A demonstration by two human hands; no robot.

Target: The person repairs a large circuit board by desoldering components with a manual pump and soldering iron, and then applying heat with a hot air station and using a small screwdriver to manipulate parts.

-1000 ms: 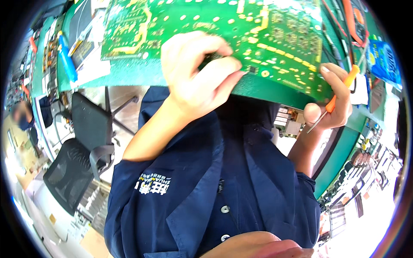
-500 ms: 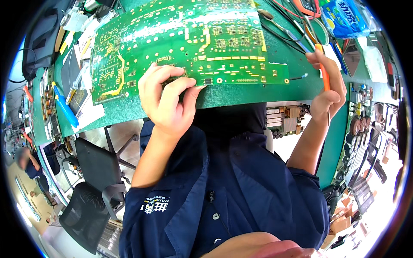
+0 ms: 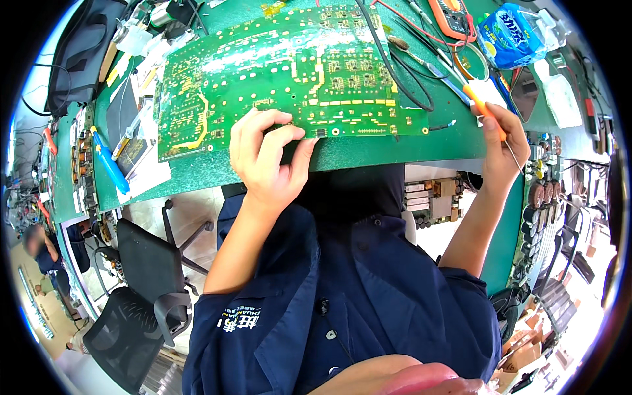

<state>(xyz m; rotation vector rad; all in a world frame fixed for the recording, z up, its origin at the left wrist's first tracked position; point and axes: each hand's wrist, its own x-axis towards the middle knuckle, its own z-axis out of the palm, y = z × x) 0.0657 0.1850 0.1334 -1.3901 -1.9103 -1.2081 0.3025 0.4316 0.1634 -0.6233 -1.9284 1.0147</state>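
Note:
A large green circuit board [image 3: 276,85] lies on the green-topped bench, its near edge close to the bench's front. My left hand [image 3: 270,158] is closed at that near edge, with the fingers curled over the board and the thumb beside a small black chip [image 3: 321,132]. What lies inside the curled fingers is hidden. At the board's right, raised near the bench edge, my right hand [image 3: 503,141] grips an orange-handled tool [image 3: 487,113]. A thin straight metal shaft sticks out of its lower end toward me. A black cable [image 3: 407,99] loops across the board's right side.
Behind the tool are an orange multimeter [image 3: 453,16], a blue packet [image 3: 510,36] and a roll of tape [image 3: 471,64]. A blue-handled tool [image 3: 110,164] lies left of the board. Office chairs [image 3: 148,250] stand at left; a person [image 3: 46,253] is farther off.
The orange-handled tool has swung from nearly upright to slanting, its upper end toward the left. The black cable now hangs across the board's right part. My left hand keeps its place on the board.

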